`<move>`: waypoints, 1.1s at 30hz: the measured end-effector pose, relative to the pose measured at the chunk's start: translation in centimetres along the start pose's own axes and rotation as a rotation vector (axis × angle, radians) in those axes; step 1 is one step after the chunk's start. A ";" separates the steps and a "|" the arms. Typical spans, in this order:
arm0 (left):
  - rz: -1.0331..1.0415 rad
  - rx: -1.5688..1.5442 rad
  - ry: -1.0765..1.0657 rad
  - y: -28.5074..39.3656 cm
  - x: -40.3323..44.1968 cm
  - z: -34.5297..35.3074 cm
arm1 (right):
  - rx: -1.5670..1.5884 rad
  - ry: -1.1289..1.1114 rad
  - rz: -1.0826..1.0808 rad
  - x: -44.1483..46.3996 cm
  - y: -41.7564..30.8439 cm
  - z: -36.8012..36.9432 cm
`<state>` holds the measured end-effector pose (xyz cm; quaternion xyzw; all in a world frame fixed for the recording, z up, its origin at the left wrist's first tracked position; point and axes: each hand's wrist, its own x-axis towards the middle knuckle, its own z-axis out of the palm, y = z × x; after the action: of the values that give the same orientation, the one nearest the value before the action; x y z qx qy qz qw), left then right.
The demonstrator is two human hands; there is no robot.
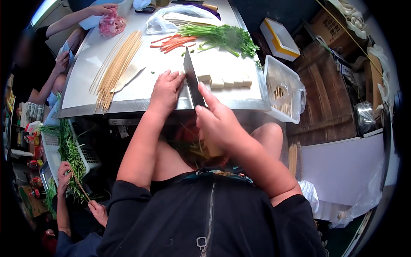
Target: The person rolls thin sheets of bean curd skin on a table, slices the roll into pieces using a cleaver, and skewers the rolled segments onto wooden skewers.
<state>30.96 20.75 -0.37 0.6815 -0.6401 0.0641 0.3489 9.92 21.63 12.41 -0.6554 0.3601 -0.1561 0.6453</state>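
Note:
My right hand (216, 118) is closed round the handle of a cleaver (192, 77), whose blade stands on edge over the white table (141, 92). Left of the blade, my left hand (168, 91) lies with its fingers pressed together against the tabletop; whatever is under the fingertips is hidden. Just right of the blade sits a row of pale white blocks (231, 82). Beyond the blade's tip are red strips (174, 42) and a bunch of green herbs (227, 37). Wooden skewers (120, 68) lie at the left, partly over a pale flat piece (128, 78).
A co-worker's hand (104, 9) holds pink meat (112, 25) at the table's far left. Another person's hands (97, 212) hold a skewer beside a basket of greens (70, 150). Right of the table stands a clear bin (280, 77) with skewers.

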 end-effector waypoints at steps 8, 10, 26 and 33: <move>0.005 -0.013 -0.004 0.6 -0.1 -0.8 | -0.155 0.032 -0.116 3.5 1.0 0.7; 0.003 -0.040 0.003 0.5 0.0 -0.7 | -0.167 0.053 -0.183 2.0 1.2 0.7; -0.098 0.062 -0.089 1.3 -0.1 -1.3 | 0.097 0.064 -0.026 -3.2 2.3 -2.2; -0.023 0.298 -0.136 3.6 0.7 0.4 | 0.033 0.038 -0.024 -3.1 1.8 -2.3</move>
<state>27.61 20.14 1.15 0.7358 -0.6378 0.1080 0.2003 5.78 22.21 11.78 -0.6459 0.3618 -0.1822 0.6471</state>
